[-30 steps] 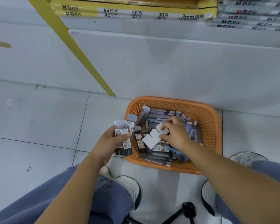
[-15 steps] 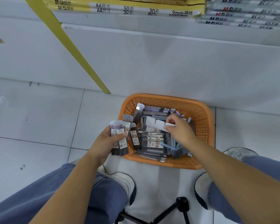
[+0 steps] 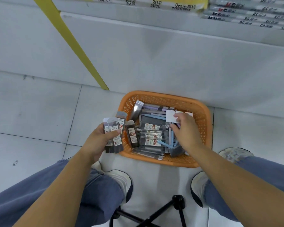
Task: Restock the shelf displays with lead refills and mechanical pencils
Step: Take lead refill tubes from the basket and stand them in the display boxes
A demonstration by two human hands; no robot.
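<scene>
The orange rectangular basket (image 3: 202, 122) is moulded plastic, with an openwork lattice wall and a smooth, faintly shiny rim. The slim lead refill cases (image 3: 152, 136) in it are clear glossy plastic with matt paper labels. The bundle of refill cases (image 3: 113, 135) gripped in the left hand (image 3: 97, 143) has the same glossy shell. The pastel blue and lilac mechanical pencils (image 3: 154, 115) look like smooth satin plastic. The small white card (image 3: 170, 115) pinched by the right hand (image 3: 185, 128) is matt paper board. The pale grey floor tiles (image 3: 31, 112) are smooth with a dull sheen and some scuffs. The blue trousers (image 3: 97, 194) are soft matt cloth.
</scene>
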